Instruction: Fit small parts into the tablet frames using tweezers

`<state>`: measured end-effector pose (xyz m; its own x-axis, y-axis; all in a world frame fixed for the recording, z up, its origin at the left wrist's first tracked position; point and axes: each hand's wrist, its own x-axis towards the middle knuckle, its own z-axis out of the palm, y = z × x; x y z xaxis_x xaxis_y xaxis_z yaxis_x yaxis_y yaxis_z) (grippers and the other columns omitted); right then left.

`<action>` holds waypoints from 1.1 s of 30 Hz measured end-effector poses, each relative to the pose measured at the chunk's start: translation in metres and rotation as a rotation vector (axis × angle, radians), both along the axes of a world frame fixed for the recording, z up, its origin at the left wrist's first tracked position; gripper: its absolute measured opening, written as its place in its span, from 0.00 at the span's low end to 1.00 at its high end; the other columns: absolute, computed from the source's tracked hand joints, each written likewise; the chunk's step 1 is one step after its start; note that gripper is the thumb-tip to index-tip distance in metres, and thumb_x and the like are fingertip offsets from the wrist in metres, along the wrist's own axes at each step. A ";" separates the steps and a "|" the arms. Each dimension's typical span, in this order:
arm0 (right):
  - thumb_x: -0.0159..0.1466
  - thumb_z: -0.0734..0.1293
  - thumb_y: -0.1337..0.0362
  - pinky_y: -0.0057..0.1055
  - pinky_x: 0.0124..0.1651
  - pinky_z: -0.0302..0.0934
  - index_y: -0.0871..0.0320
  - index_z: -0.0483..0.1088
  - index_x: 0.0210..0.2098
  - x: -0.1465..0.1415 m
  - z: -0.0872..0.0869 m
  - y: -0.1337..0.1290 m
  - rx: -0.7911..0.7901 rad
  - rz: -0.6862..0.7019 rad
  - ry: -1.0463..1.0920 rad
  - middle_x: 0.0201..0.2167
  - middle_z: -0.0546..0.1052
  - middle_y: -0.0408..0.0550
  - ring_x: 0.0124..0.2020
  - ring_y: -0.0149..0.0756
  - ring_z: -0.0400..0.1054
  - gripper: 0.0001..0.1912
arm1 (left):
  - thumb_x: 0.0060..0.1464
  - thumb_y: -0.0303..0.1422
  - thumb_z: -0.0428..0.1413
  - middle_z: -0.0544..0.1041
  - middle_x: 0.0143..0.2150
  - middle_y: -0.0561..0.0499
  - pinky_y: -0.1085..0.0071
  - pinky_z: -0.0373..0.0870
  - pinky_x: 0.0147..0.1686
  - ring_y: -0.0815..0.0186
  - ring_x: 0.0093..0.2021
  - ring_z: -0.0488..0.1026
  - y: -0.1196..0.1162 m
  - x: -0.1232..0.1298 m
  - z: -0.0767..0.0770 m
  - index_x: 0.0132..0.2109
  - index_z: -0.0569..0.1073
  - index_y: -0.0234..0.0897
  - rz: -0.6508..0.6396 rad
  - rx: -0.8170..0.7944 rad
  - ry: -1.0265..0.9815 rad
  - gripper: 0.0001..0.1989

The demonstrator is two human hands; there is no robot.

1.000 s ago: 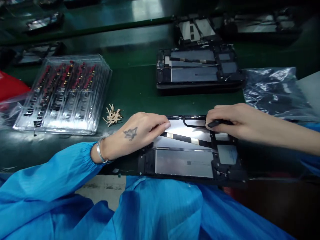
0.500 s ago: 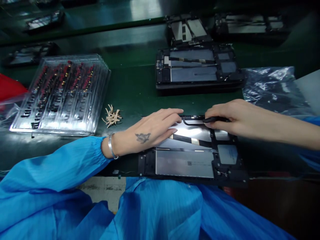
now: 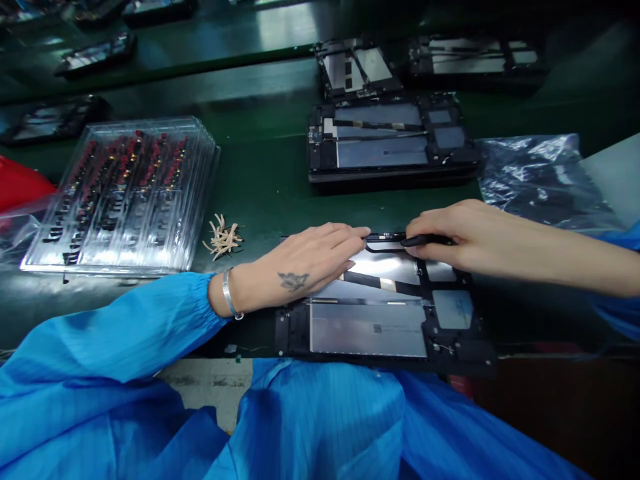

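An opened tablet-like device (image 3: 367,330) lies at the bench's front edge, with grey battery panels in a black frame. My left hand (image 3: 313,263) lies palm down over its upper left part, fingers stretched out together towards the right. My right hand (image 3: 440,230) is closed in a pinch on black tweezers (image 3: 387,249), held low over the device's top edge. Their tips point left and end close to my left fingertips. Whether the tips grip anything is too small to tell. A dark strip with a pale patch (image 3: 387,285) runs aslant across the panels.
Stacked clear trays (image 3: 113,260) with rows of small red and black parts stand at left. Beside them lies a heap of thin beige strips (image 3: 223,238). Similar devices (image 3: 390,143) are stacked behind, with more further back. A clear plastic bag (image 3: 533,177) lies at right.
My left fingers have come closer together and shifted slightly right, nearer the tweezer tips. My right hand keeps its pinch on the tweezers. The head view has shifted slightly.
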<state>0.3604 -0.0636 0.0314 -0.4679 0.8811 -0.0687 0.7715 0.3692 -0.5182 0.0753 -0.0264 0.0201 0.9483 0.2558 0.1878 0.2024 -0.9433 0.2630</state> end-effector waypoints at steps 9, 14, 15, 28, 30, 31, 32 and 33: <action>0.65 0.64 0.52 0.33 0.27 0.55 0.55 0.75 0.28 -0.002 0.006 -0.008 -0.057 -0.095 0.033 0.25 0.76 0.45 0.24 0.36 0.68 0.16 | 0.73 0.28 0.42 0.68 0.69 0.35 0.55 0.67 0.68 0.56 0.68 0.68 0.008 -0.005 -0.005 0.64 0.65 0.26 -0.098 0.199 0.051 0.18; 0.63 0.66 0.53 0.33 0.29 0.54 0.55 0.74 0.27 -0.008 0.006 -0.014 -0.003 -0.154 -0.013 0.26 0.77 0.47 0.26 0.37 0.68 0.15 | 0.72 0.25 0.44 0.69 0.68 0.35 0.55 0.67 0.68 0.54 0.68 0.68 0.012 -0.007 -0.004 0.67 0.62 0.25 -0.129 0.244 0.043 0.20; 0.63 0.67 0.52 0.34 0.30 0.54 0.55 0.74 0.26 -0.009 0.005 -0.013 -0.001 -0.142 -0.036 0.25 0.76 0.46 0.25 0.37 0.67 0.15 | 0.72 0.26 0.44 0.69 0.68 0.35 0.55 0.67 0.68 0.54 0.68 0.69 0.012 -0.007 -0.004 0.67 0.62 0.24 -0.132 0.251 0.038 0.20; 0.62 0.65 0.60 0.34 0.28 0.48 0.56 0.72 0.25 -0.014 0.004 -0.011 0.013 -0.070 -0.234 0.25 0.75 0.47 0.23 0.35 0.63 0.11 | 0.71 0.24 0.44 0.68 0.69 0.35 0.51 0.71 0.65 0.51 0.67 0.70 0.015 -0.006 -0.010 0.67 0.65 0.26 -0.141 0.263 0.022 0.21; 0.61 0.64 0.61 0.34 0.28 0.47 0.56 0.72 0.26 -0.015 0.005 -0.010 -0.001 -0.072 -0.267 0.26 0.75 0.48 0.24 0.36 0.63 0.10 | 0.71 0.24 0.45 0.68 0.68 0.34 0.50 0.72 0.64 0.50 0.66 0.70 0.014 -0.006 -0.010 0.67 0.65 0.25 -0.144 0.273 0.018 0.21; 0.61 0.65 0.62 0.34 0.28 0.47 0.56 0.72 0.26 -0.015 0.006 -0.010 -0.008 -0.074 -0.276 0.26 0.75 0.48 0.24 0.36 0.63 0.10 | 0.71 0.24 0.45 0.68 0.68 0.34 0.50 0.72 0.64 0.50 0.66 0.70 0.014 -0.006 -0.010 0.67 0.65 0.25 -0.144 0.275 0.022 0.21; 0.61 0.65 0.62 0.34 0.28 0.47 0.56 0.72 0.26 -0.016 0.006 -0.010 -0.012 -0.077 -0.280 0.25 0.74 0.48 0.24 0.36 0.63 0.09 | 0.71 0.24 0.45 0.68 0.68 0.34 0.50 0.72 0.64 0.50 0.67 0.70 0.014 -0.006 -0.010 0.67 0.65 0.25 -0.144 0.275 0.027 0.21; 0.61 0.65 0.62 0.34 0.28 0.47 0.56 0.72 0.25 -0.016 0.006 -0.010 -0.014 -0.077 -0.280 0.25 0.74 0.47 0.24 0.36 0.63 0.09 | 0.71 0.24 0.45 0.68 0.69 0.34 0.50 0.71 0.64 0.51 0.67 0.70 0.013 -0.005 -0.010 0.67 0.65 0.25 -0.142 0.276 0.034 0.21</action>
<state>0.3446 -0.0732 0.0374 -0.3603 0.9115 -0.1983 0.9109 0.2980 -0.2855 0.0700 -0.0130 0.0100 0.9779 0.0638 0.1992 0.0675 -0.9977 -0.0118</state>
